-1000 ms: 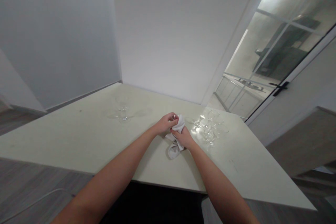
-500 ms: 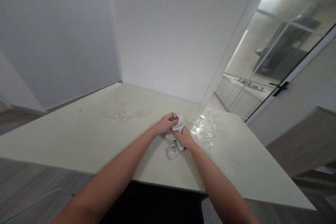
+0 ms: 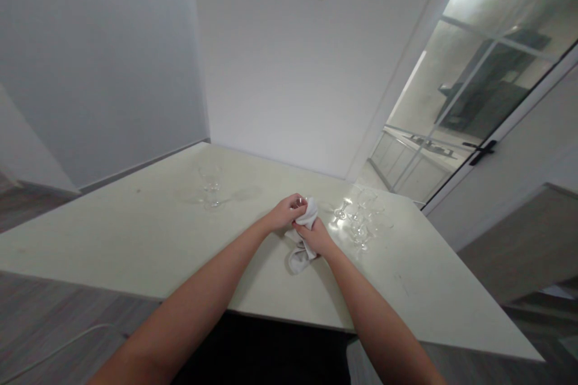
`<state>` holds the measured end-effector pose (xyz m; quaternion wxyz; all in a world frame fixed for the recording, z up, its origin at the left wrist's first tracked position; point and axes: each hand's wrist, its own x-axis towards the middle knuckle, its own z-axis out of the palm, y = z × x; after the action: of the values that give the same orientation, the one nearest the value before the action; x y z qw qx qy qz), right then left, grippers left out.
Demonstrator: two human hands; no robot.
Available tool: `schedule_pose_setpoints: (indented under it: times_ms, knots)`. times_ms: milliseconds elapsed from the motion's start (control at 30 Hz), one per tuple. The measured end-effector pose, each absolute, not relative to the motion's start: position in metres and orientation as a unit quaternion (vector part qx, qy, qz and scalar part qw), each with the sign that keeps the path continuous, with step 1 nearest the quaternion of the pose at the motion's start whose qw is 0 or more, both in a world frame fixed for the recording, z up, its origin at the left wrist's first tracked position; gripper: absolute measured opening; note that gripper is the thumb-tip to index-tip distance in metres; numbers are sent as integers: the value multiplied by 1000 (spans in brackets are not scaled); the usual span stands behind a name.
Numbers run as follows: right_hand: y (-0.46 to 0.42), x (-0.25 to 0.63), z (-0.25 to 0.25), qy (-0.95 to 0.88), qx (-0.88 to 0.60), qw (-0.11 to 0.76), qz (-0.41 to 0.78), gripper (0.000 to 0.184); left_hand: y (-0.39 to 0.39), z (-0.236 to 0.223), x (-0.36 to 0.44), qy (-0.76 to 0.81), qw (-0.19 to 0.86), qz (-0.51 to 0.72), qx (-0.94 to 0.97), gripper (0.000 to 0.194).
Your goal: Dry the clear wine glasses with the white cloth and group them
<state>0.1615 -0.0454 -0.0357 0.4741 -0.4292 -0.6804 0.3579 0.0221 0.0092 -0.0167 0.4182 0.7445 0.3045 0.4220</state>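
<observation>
Above the middle of the pale table (image 3: pixel 149 240), my left hand (image 3: pixel 287 212) is closed around a clear glass (image 3: pixel 301 201), mostly hidden by the fingers and cloth. My right hand (image 3: pixel 317 236) grips a white cloth (image 3: pixel 310 214) and presses it against the glass. The cloth's loose end hangs below the hands in folds. Just right of my right hand stand several clear stemmed glasses (image 3: pixel 360 230) close together. One more stemmed glass (image 3: pixel 211 186) stands alone toward the table's far left.
A white wall (image 3: pixel 289 84) rises behind the table's far edge. At the right is a glass-paned door with a black handle (image 3: pixel 482 151), and a kitchen counter shows through it. A cable (image 3: pixel 67 343) lies on the floor at the lower left.
</observation>
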Motion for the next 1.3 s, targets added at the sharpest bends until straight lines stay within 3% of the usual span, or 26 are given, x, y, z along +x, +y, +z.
schedule_pose_setpoints:
  times_ms: [800,1300]
  knots:
    - [-44,163,-39,-677,-440,475,351,48,7,-15,22,292,425,424,745,31]
    - [-47,162,-35,-680,-438,475,347,41,7,-15,21,294,415,421,751,31]
